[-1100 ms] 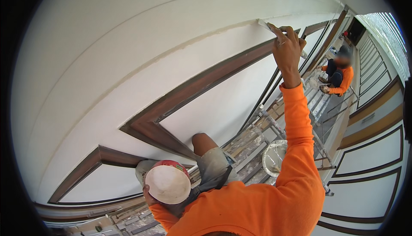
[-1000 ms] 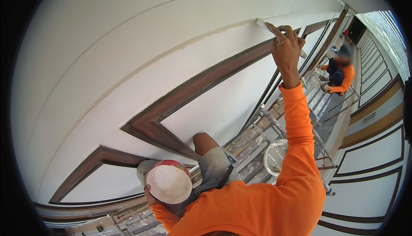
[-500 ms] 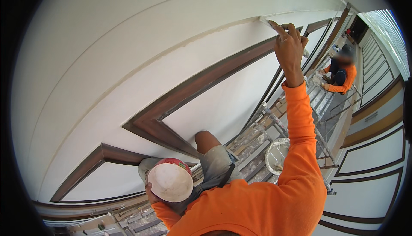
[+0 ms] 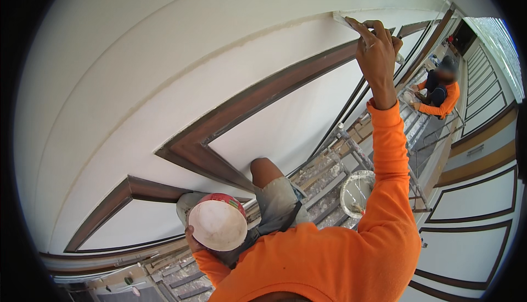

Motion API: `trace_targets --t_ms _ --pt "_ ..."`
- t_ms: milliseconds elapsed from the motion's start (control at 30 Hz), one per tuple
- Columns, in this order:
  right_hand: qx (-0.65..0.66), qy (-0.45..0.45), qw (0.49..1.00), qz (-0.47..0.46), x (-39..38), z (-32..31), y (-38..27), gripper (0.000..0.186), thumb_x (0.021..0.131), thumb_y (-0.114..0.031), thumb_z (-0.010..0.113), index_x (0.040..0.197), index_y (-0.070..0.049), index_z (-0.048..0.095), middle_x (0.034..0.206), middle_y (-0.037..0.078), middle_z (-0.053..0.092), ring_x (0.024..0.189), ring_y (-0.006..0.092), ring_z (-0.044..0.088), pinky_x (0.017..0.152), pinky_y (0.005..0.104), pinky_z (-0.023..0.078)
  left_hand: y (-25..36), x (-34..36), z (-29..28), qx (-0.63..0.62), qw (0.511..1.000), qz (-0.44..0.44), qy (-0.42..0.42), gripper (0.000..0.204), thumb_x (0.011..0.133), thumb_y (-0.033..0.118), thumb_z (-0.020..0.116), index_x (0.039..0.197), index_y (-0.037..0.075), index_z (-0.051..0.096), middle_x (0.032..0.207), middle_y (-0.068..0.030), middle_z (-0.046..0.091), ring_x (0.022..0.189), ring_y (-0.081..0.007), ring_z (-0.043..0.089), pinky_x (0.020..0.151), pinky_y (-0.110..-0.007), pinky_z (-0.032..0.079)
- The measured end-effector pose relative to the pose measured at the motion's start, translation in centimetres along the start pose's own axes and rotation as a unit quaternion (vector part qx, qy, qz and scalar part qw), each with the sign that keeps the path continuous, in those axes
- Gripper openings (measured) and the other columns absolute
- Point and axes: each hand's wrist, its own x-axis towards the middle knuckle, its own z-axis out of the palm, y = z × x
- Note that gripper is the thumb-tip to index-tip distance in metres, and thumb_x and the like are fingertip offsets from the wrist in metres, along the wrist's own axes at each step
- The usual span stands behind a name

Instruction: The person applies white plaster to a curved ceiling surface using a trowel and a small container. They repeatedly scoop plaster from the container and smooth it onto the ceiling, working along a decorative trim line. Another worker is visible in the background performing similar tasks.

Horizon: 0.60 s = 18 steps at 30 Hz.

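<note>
At the far right end of the beige seam (image 4: pixel 250 40) on the white wall (image 4: pixel 181 33), the scraper (image 4: pixel 342 20) lies with its edge against the surface; how hard it presses cannot be told. The right hand (image 4: pixel 377 55) pinches the scraper, index finger extended along the blade, other fingers curled. Near and to the left, the left hand (image 4: pixel 193 240) curls round the left side of the bowl (image 4: pixel 218 225); its fingers are mostly hidden. A bucket (image 4: pixel 343 199) stands to the right of the bowl, well apart from it.

For an even pass, hold the blade at a low, constant angle and let the extended finger set the pressure. Follow the seam's curve, clear of the brown trim (image 4: pixel 263 94) on its near side. Hold the bowl level. Wipe the edge when residue gathers; ridges would probably mark the wall.
</note>
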Motion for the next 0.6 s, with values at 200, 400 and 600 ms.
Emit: trace_targets --t_ms 200,400,600 --pt "-0.002 0.008 1.000 0.018 -0.1 0.7 -0.6 0.051 0.086 -0.002 0.071 0.130 -0.027 0.078 0.111 0.000 0.066 0.098 0.0192 0.064 0.096 0.0439 0.038 -0.4 0.2 -1.4 0.005 1.000 0.007 0.023 0.092 0.082 0.054 0.071 0.153 0.000 0.048 0.143 -0.0201 0.061 0.129 -0.0362 0.061 0.108 -0.048 0.051" --pt "-0.004 0.000 1.000 0.008 0.2 -0.1 -2.6 0.049 0.086 -0.003 0.071 0.128 -0.027 0.078 0.110 0.001 0.067 0.096 0.0196 0.064 0.094 0.0435 0.039 -0.6 0.5 -2.6 0.048 0.999 0.019 0.016 0.100 0.083 0.064 0.067 0.154 -0.002 0.046 0.148 -0.0254 0.059 0.130 -0.0445 0.061 0.108 -0.057 0.053" --pt "0.011 -0.005 1.000 -0.018 0.2 -1.3 -3.8 0.047 0.086 -0.002 0.072 0.126 -0.026 0.079 0.109 0.001 0.066 0.094 0.0203 0.064 0.093 0.0439 0.038 -0.6 0.6 -1.4 0.042 0.999 0.018 0.011 0.103 0.081 0.065 0.069 0.155 -0.002 0.045 0.147 -0.0260 0.058 0.129 -0.0446 0.061 0.107 -0.057 0.054"
